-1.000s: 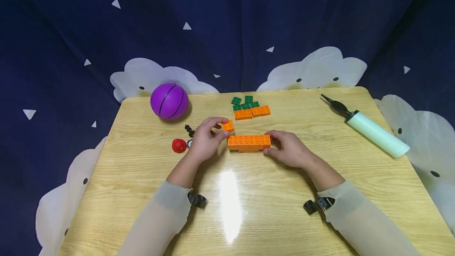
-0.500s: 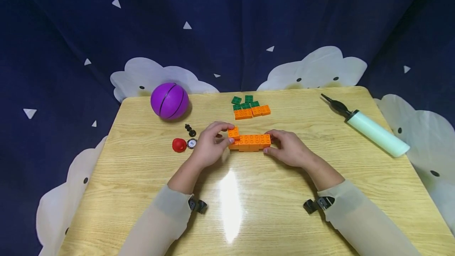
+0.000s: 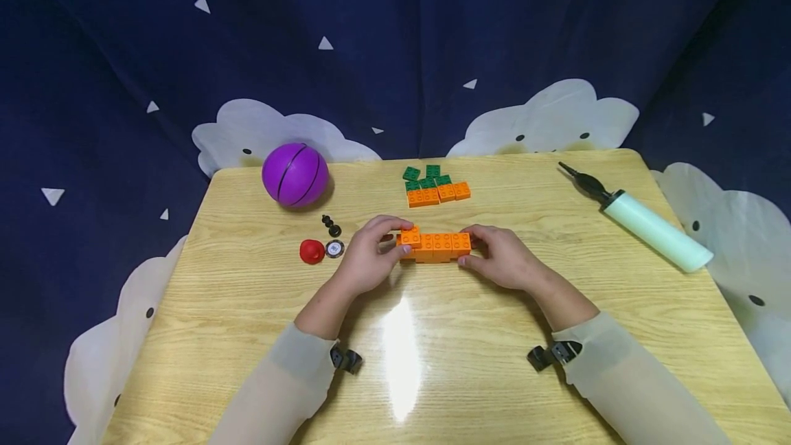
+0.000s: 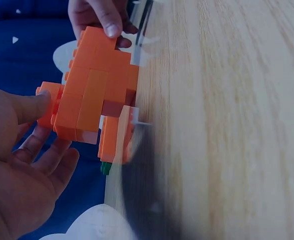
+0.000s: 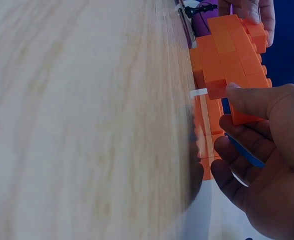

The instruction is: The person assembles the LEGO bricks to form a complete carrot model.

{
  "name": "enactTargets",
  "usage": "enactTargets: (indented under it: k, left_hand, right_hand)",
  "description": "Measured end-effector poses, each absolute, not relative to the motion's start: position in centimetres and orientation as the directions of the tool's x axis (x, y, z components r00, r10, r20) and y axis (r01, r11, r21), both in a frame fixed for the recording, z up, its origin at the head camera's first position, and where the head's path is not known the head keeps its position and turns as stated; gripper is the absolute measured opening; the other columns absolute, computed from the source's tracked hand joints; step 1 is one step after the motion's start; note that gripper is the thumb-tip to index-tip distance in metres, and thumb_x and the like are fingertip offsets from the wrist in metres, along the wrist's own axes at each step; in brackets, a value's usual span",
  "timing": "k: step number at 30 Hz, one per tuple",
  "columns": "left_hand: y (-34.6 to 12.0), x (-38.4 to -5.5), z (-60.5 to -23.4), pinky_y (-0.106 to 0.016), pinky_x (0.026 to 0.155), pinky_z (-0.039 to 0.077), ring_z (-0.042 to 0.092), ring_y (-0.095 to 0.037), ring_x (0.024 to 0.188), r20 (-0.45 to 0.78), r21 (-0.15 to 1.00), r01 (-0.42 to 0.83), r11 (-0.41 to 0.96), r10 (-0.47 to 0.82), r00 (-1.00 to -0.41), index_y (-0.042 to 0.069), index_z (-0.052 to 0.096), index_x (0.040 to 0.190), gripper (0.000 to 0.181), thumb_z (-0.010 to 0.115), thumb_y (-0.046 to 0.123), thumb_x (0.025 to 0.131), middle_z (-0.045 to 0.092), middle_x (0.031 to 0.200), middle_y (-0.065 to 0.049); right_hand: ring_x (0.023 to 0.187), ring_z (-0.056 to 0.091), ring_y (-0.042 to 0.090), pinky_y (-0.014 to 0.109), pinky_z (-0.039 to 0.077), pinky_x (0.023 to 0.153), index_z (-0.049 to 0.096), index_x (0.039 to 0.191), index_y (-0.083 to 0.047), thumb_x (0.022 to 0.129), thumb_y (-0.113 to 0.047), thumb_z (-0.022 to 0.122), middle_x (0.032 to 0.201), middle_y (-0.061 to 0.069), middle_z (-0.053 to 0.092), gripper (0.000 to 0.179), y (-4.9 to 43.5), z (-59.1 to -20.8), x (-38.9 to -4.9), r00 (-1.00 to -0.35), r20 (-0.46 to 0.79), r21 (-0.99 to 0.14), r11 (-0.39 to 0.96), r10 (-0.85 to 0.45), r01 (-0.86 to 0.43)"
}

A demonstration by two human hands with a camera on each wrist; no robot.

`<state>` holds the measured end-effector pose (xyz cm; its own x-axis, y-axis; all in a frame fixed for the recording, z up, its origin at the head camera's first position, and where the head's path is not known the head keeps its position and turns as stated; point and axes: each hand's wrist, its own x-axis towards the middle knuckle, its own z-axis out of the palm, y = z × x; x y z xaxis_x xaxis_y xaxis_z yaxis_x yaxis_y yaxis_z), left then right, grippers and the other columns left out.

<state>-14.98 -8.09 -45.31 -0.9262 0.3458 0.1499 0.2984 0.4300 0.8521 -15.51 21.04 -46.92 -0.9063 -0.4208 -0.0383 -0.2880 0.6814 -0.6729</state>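
Note:
An orange structure of building bricks (image 3: 441,250) lies lengthwise between both hands in the head view. Its lower part is stepped inward, as the left wrist view shows. My left hand (image 3: 371,256) pinches a small square orange brick (image 3: 410,236) between thumb and fingers, at the studs of the structure's left end. In the right wrist view that small brick (image 5: 258,37) sits against the studded top. My right hand (image 3: 502,259) grips the structure's right end, thumb (image 5: 252,100) on the near side and index finger behind.
Behind the structure are loose orange bricks (image 3: 423,198) and several green bricks (image 3: 428,183). To the left are a purple ball (image 3: 295,175), a black chess piece (image 3: 331,226), a poker chip (image 3: 334,248) and a small red hat (image 3: 312,251). A hand pump (image 3: 655,231) lies right.
My left hand has carried the small orange brick rightward and toward me, from beyond the structure's left end onto its top. The right hand keeps its grip and has hardly moved.

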Motion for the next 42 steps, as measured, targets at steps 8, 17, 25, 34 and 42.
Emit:
enactTargets:
  k: [8, 17, 25, 34, 42]
  left_hand:
    - [-7.88, -14.99, -45.42, -0.04, 0.104, 0.052, 0.059, -0.015, 0.124, 0.14, 0.855, 0.292, 0.428, 0.353, -0.925, 0.02, 0.071, 0.125, 0.033, 0.077, 0.01, 0.095, 0.063, 0.13, 0.007]
    - [-7.83, -15.06, -45.61, -0.033, 0.095, 0.056, 0.061, -0.018, 0.118, 0.09, 0.904, 0.234, 0.356, 0.377, -0.922, 0.02, 0.069, 0.126, 0.034, 0.077, 0.008, 0.095, 0.061, 0.13, 0.005]
    - [-7.73, -15.13, -45.94, -0.04, 0.103, 0.052, 0.061, -0.018, 0.122, 0.05, 0.915, 0.186, 0.358, 0.357, -0.933, 0.025, 0.068, 0.126, 0.029, 0.075, 0.025, 0.098, 0.063, 0.129, 0.007]
    - [-7.51, -15.33, -45.77, -0.048, 0.099, 0.05, 0.062, -0.024, 0.117, -0.054, 0.926, 0.079, 0.369, 0.336, -0.94, 0.031, 0.068, 0.123, 0.026, 0.075, 0.03, 0.098, 0.065, 0.129, 0.009]
    - [-7.29, -15.53, -45.91, -0.044, 0.096, 0.05, 0.061, -0.021, 0.11, -0.009, 0.926, 0.118, 0.36, 0.331, -0.944, 0.026, 0.07, 0.118, 0.022, 0.076, 0.024, 0.097, 0.063, 0.126, 0.008]
  right_hand:
    - [0.119, 0.065, 0.029, 0.05, 0.051, 0.103, 0.064, 0.133, -0.009, 0.093, -0.025, 0.081, 0.127, 0.01, 0.07, 0.046, 21.06, -46.99, -15.53, -0.906, -0.037, -0.673, 0.681, -0.421, -0.289]
    - [0.12, 0.064, 0.03, 0.051, 0.05, 0.103, 0.064, 0.133, -0.008, 0.093, -0.026, 0.08, 0.128, 0.011, 0.069, 0.047, 21.04, -46.98, -15.6, -0.909, -0.042, -0.668, 0.688, -0.415, -0.283]
    - [0.122, 0.063, 0.03, 0.051, 0.049, 0.104, 0.064, 0.134, -0.008, 0.093, -0.027, 0.08, 0.129, 0.01, 0.069, 0.047, 20.95, -46.89, -15.61, -0.912, -0.048, -0.671, 0.689, -0.408, -0.273]
    - [0.123, 0.063, 0.031, 0.052, 0.049, 0.105, 0.063, 0.135, -0.008, 0.094, -0.027, 0.079, 0.13, 0.011, 0.068, 0.048, 21.03, -47.06, -15.65, -0.91, -0.047, -0.668, 0.691, -0.411, -0.277]
    - [0.123, 0.063, 0.031, 0.052, 0.049, 0.105, 0.063, 0.136, -0.008, 0.094, -0.027, 0.079, 0.13, 0.011, 0.068, 0.048, 21.05, -47.14, -15.61, -0.911, -0.048, -0.671, 0.689, -0.41, -0.275]
